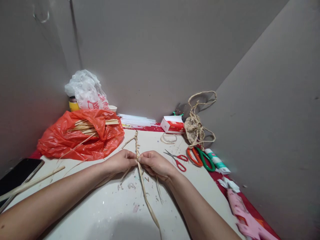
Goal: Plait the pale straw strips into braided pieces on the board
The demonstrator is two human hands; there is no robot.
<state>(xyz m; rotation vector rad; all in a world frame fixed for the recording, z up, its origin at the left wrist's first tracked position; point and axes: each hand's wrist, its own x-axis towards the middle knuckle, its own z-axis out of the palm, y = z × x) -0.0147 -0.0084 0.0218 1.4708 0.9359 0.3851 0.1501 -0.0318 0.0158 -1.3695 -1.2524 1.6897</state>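
A thin braid of straw-coloured strips [136,143] runs away from me over the white board, with a short side branch near its far end. My left hand [123,161] pinches the near end of the braid from the left. From the right, my right hand [155,164] pinches the same spot, thumb and fingers closed. The fingertips of both hands nearly meet there. One long loose strip [146,196] hangs from the pinch toward me and curves right. Thinner strand ends stick out below both hands, partly hidden by them.
A red plastic bag [82,140] of straw strips lies left, beside a phone [20,176]. Red-handled scissors [178,160], larger scissors [205,160], a coiled braided cord [195,126], a tube [218,161] and a pink glue gun [246,213] line the right. Walls enclose the back and right.
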